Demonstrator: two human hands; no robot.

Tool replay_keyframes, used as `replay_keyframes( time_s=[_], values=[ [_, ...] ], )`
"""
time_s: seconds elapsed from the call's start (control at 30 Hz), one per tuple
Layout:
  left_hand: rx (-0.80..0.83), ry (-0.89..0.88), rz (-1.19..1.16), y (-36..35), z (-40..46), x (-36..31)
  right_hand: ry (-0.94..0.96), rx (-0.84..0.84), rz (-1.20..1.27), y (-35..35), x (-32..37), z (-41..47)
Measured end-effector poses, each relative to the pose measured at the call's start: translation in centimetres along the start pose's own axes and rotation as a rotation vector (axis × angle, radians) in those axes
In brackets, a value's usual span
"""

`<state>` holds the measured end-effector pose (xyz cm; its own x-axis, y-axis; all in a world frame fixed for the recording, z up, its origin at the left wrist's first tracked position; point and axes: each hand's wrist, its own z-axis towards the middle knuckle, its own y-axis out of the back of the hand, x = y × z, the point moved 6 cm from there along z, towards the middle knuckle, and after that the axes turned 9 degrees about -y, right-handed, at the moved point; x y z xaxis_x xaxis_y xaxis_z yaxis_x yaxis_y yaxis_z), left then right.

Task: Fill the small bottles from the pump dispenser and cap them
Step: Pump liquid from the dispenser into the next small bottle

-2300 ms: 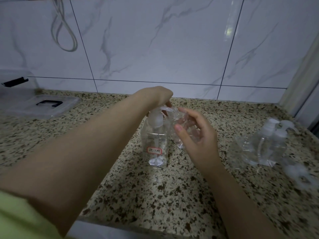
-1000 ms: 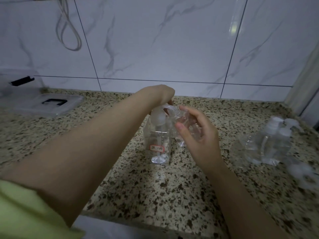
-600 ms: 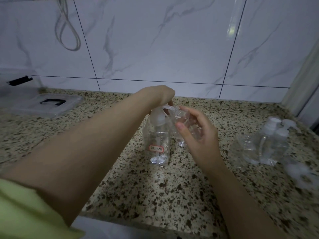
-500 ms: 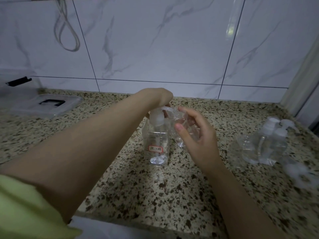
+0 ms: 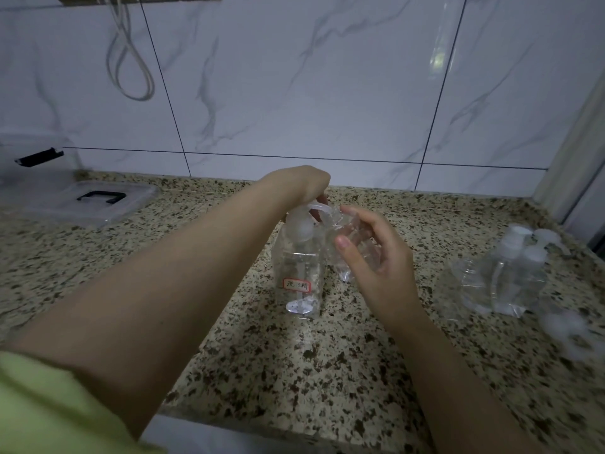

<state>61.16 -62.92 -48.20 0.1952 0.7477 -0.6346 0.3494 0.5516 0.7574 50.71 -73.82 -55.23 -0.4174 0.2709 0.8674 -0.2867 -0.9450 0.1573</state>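
The right hand (image 5: pixel 379 267) wraps loosely around a small clear bottle (image 5: pixel 352 249), thumb in front and fingers curled behind, holding it tilted with its mouth up against the spout of the pump dispenser (image 5: pixel 299 267). The left hand (image 5: pixel 307 185) sits on top of the dispenser's pump head, fingers bent down over it; whether it grips the head or only rests on it cannot be told, since the fingers are mostly hidden. The left forearm reaches in from the lower left, the right forearm from the lower right, both meeting at the dispenser.

The dispenser stands upright on the speckled countertop (image 5: pixel 294 371), a red-bordered label on its front. Well to the right of the dispenser lies a cluster of clear bottles with white pump tops (image 5: pixel 504 276), near the counter's right edge. Far left of the dispenser sits a clear lid with a black handle (image 5: pixel 95 199). In front of the dispenser the counter is open down to its near edge.
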Motion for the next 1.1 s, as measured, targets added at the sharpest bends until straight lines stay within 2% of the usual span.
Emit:
replay_keyframes(
  time_s=[0.13, 0.23, 0.4, 0.63, 0.77, 1.1],
  values=[
    [-0.014, 0.036, 0.008, -0.07, 0.37, 0.3, -0.008, 0.003, 0.002, -0.02, 0.08, -0.03],
    [0.028, 0.005, -0.023, -0.02, -0.11, 0.01, -0.027, -0.003, 0.017, -0.12, -0.1, 0.08],
    [-0.027, -0.04, 0.024, 0.37, -0.22, -0.52, 0.006, -0.008, -0.025, -0.12, -0.01, 0.04],
    [0.05, -0.014, 0.015, 0.05, 0.08, 0.03, -0.015, -0.025, -0.022, 0.05, -0.15, 0.13],
    [0.025, 0.0, -0.022, 0.0, 0.7, 0.31, 0.001, -0.024, -0.033, 0.08, -0.16, 0.18],
    [-0.002, -0.048, 0.081, 0.14, 0.7, -0.22, 0.011, -0.019, -0.038, 0.05, -0.25, 0.23]
  ],
)
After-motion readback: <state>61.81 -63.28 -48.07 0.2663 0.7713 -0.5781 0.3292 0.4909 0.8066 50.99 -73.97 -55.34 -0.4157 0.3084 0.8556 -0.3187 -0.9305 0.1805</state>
